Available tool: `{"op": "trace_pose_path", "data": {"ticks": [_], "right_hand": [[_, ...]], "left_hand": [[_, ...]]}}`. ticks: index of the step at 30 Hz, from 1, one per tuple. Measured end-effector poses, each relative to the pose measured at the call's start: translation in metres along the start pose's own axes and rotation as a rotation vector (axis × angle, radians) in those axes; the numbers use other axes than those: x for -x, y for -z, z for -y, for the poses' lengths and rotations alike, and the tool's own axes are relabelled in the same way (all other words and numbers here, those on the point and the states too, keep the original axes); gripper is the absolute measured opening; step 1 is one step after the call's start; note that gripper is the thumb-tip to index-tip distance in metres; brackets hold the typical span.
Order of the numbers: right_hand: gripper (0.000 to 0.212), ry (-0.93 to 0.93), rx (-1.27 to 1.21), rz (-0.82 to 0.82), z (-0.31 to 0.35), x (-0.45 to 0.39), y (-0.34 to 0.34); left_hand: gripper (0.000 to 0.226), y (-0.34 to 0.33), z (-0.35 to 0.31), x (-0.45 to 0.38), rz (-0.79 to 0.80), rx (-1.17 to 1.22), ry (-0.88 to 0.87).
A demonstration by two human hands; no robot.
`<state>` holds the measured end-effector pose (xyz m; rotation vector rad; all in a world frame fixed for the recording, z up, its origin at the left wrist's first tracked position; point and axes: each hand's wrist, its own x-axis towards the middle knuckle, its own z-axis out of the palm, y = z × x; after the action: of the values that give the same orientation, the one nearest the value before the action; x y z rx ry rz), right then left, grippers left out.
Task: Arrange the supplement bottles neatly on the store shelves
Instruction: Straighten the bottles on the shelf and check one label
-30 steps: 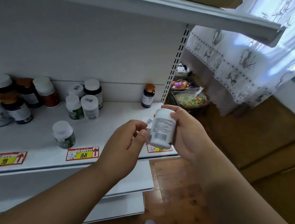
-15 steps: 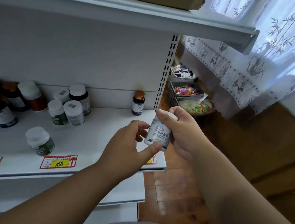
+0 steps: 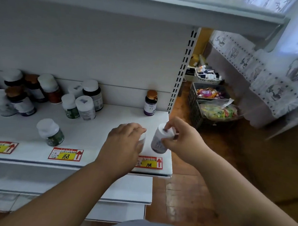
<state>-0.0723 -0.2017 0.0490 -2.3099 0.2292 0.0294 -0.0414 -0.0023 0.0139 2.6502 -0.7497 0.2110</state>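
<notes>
I note a matt white painted metal shelf, glossy paper price tags, smooth plastic bottles, a sheer cloth curtain, and a polished wood floor.

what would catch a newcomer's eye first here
Two hands at the right front of the white shelf: the right hand grips a white bottle, tilted, and the left hand covers a second white bottle beside it. Next, the red and yellow price tags along the shelf edge, and the bottle cluster at back left.
</notes>
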Motion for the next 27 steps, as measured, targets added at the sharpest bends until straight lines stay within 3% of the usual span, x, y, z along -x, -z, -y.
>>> {"op": "trace_pose_path", "data": {"ticks": [6, 21, 24, 27], "right_hand": [[0.032, 0.179, 0.212, 0.038, -0.001, -0.012, -0.03], [0.035, 0.201, 0.254, 0.023, 0.005, -0.011, -0.046], [0.033, 0.148, 0.117, -0.071, 0.013, -0.018, -0.041], [0.032, 0.137, 0.177, -0.19, 0.022, -0.056, -0.03]], "left_hand": [[0.039, -0.009, 0.016, -0.001, -0.011, -0.079, -0.086], [0.034, -0.006, 0.041, -0.004, -0.015, -0.043, -0.155], [0.033, -0.002, 0.04, -0.002, -0.05, -0.026, -0.17], [0.031, 0.005, 0.037, -0.004, -0.087, 0.019, -0.139]]}}
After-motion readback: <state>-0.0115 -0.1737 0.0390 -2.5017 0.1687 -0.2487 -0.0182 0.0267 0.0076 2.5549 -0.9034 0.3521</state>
